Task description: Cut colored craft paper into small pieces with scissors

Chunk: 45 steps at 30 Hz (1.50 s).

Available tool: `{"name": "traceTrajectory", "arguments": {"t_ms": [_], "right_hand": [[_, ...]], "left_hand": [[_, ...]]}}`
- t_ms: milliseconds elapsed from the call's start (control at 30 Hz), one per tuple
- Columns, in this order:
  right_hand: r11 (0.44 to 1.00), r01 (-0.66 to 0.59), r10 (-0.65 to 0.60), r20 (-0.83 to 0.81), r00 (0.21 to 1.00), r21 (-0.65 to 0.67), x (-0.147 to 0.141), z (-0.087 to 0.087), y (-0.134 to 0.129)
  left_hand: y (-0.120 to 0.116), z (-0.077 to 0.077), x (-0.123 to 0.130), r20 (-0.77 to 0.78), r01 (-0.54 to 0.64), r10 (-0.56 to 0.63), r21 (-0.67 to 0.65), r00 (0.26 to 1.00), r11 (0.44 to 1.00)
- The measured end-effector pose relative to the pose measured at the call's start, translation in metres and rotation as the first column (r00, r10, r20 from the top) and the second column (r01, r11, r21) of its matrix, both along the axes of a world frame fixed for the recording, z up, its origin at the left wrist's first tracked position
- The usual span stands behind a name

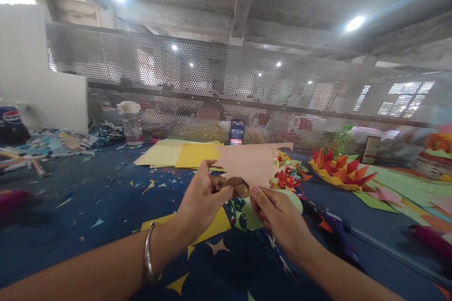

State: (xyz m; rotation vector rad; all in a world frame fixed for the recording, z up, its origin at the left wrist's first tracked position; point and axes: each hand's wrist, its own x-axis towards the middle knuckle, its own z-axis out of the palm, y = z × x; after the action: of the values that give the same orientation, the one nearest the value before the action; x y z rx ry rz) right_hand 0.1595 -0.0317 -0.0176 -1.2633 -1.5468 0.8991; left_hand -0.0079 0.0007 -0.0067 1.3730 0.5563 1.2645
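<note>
A pale pink paper sheet [245, 162] is raised over the table, its lower edge cut unevenly. My left hand [203, 195] pinches its lower left part, next to a round brown shape [236, 187]. At the sheet's lower edge, my right hand [277, 214] has its fingers closed round something, with a small dark pointed tip showing beyond them. Below the hands lie a green paper piece [253, 218], a yellow sheet [221, 225] and star-shaped scraps [218, 246].
Yellow sheets [196, 154] lie behind, near a phone [237, 131] and a white-lidded cup [130, 122]. On the right are red-orange folded paper points [341, 169] and a blue glue gun [335, 228]. Paper shreds and a dark bottle [13, 124] stand left.
</note>
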Motion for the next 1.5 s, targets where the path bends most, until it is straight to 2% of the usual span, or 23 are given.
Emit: {"name": "traceTrajectory", "arguments": {"t_ms": [233,567,733,867,967,1067,1167,1300,1367,1500], "right_hand": [[0.998,-0.060,0.060,0.071,0.996,0.004,0.005,0.003,0.001],[0.995,-0.065,0.052,0.167,0.985,0.077,0.008,0.005,0.001],[0.989,-0.072,0.035,0.269,0.962,0.130,0.010,0.008,0.001],[0.983,-0.074,0.011,0.350,0.937,0.168,0.012,0.011,-0.001],[0.989,-0.066,0.025,0.291,0.957,0.132,0.012,0.010,-0.003],[0.988,-0.052,0.019,0.218,0.976,0.147,0.010,0.009,-0.003],[0.985,-0.056,0.025,0.186,0.982,0.162,0.006,0.006,-0.002],[0.988,-0.026,0.008,0.121,0.993,0.150,0.001,0.003,-0.002],[0.986,-0.017,0.004,0.077,0.997,0.166,0.000,0.003,-0.004],[0.976,-0.009,0.005,0.018,1.000,0.220,-0.001,0.007,-0.009]], "left_hand": [[0.005,0.002,-0.005,-0.064,0.018,-0.016,0.023,0.998,1.000],[0.010,0.006,-0.009,-0.077,0.135,-0.132,0.038,0.988,0.990],[0.014,0.003,-0.012,-0.154,0.114,-0.108,0.032,0.982,0.993],[0.014,0.002,-0.013,-0.141,0.082,-0.076,0.041,0.987,0.996],[0.015,0.002,-0.011,-0.086,0.051,-0.047,0.037,0.995,0.998],[0.014,0.000,-0.008,-0.059,0.074,-0.073,0.030,0.996,0.997],[0.011,-0.003,-0.005,-0.067,0.107,-0.105,0.027,0.992,0.994],[0.004,-0.004,-0.002,-0.077,0.081,-0.080,0.013,0.994,0.997],[0.000,-0.003,0.000,-0.029,0.094,-0.095,-0.044,0.995,0.995],[-0.005,-0.002,0.004,0.133,0.195,-0.170,-0.207,0.977,0.959]]}}
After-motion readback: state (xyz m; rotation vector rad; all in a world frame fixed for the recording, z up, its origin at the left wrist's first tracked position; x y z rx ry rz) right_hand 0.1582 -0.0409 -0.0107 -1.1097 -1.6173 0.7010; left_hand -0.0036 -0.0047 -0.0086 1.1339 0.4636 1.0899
